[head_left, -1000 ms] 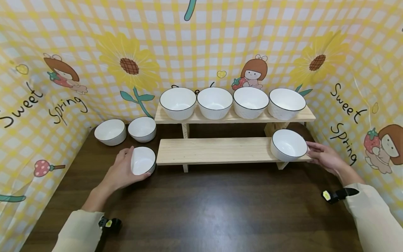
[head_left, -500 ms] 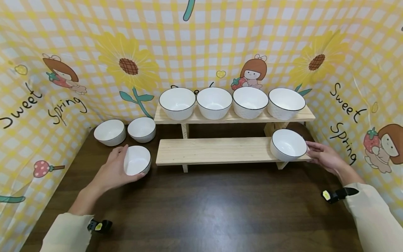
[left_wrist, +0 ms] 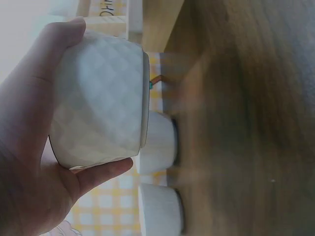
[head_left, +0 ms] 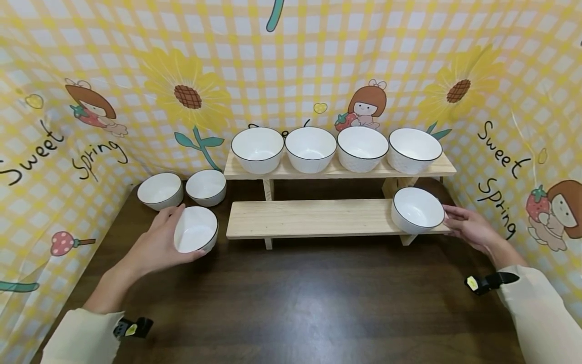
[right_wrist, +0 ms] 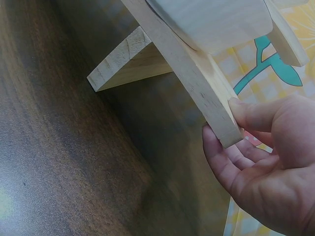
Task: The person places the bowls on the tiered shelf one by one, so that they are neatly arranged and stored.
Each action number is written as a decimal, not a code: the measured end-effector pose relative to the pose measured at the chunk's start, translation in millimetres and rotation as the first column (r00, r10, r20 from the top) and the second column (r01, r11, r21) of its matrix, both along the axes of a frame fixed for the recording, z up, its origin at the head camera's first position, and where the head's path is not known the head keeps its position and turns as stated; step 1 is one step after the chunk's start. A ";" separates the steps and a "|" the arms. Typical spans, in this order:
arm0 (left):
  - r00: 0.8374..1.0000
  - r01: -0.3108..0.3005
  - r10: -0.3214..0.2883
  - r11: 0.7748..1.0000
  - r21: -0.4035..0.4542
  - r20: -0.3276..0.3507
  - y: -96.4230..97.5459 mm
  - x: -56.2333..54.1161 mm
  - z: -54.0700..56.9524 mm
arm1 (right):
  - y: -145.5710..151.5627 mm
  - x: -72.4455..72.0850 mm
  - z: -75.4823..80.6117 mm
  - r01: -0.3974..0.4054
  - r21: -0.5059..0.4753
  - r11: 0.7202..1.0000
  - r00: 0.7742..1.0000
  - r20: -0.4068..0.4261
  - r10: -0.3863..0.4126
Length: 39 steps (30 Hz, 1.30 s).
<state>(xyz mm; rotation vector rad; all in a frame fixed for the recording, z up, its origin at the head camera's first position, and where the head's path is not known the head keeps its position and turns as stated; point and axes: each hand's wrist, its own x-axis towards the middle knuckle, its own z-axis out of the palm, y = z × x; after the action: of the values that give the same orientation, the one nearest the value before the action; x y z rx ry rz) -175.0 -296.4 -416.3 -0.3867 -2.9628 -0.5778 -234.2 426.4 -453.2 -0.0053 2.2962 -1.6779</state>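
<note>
My left hand (head_left: 159,242) grips a white bowl (head_left: 196,230) with a dark rim, thumb on the near side and fingers on the far side. In the left wrist view a diamond pattern covers the wall of this bowl (left_wrist: 101,98), and its base hangs above the table. At the other end, my right hand (head_left: 468,227) pinches the right end of the lower shelf board (head_left: 309,217), thumb on top and fingers beneath, as the right wrist view shows with the board's end (right_wrist: 224,130). Beside that hand, one white bowl (head_left: 418,210) stands on the lower board.
Several white bowls (head_left: 310,149) line the upper shelf board (head_left: 282,173). Behind my left hand, a wider bowl (head_left: 160,190) and a smaller bowl (head_left: 206,187) stand on the dark wooden table (head_left: 291,298). A yellow checked cloth (head_left: 282,60) encloses the back and sides.
My left hand has moved left with the bowl, away from the shelf's end, and slightly up in the last half second. The right hand has stayed on the board.
</note>
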 end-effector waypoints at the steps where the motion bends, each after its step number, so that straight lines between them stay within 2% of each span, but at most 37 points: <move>1: 1.000 0.009 -0.009 1.000 0.002 -0.006 1.0 0.2 1.8 | 0.2 0.1 -0.3 -0.003 -0.002 1.000 1.000 -0.001 0.003; 5: 0.999 0.044 -0.044 0.999 0.006 -0.026 6.1 0.6 9.1 | 0.4 0.4 -1.0 -0.006 -0.010 1.000 1.000 -0.005 0.006; 10: 0.997 0.070 -0.070 0.997 -0.015 -0.008 15.2 0.1 17.1 | -0.1 0.8 -1.3 -0.012 -0.003 1.000 1.000 -0.009 0.012; 16: 0.994 0.104 -0.104 0.994 -0.024 -0.021 27.3 -2.2 22.9 | 0.2 1.3 -0.8 -0.010 0.014 1.000 1.000 -0.010 0.010; 29: 0.982 0.182 -0.184 0.983 -0.034 -0.052 51.6 -13.5 23.6 | 0.7 1.0 -2.3 -0.004 0.003 1.000 1.000 -0.022 0.004; 39: 0.974 0.224 -0.225 0.974 -0.040 -0.014 71.2 -19.9 26.9 | -2.7 1.5 0.8 -0.008 0.058 0.998 1.000 -0.014 0.008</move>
<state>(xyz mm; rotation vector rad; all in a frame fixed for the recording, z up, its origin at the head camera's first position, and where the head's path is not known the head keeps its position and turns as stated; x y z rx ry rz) -194.9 -225.2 -389.4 -0.7334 -2.9367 -0.5356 -232.8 423.7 -452.4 -0.0139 2.3513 -1.6115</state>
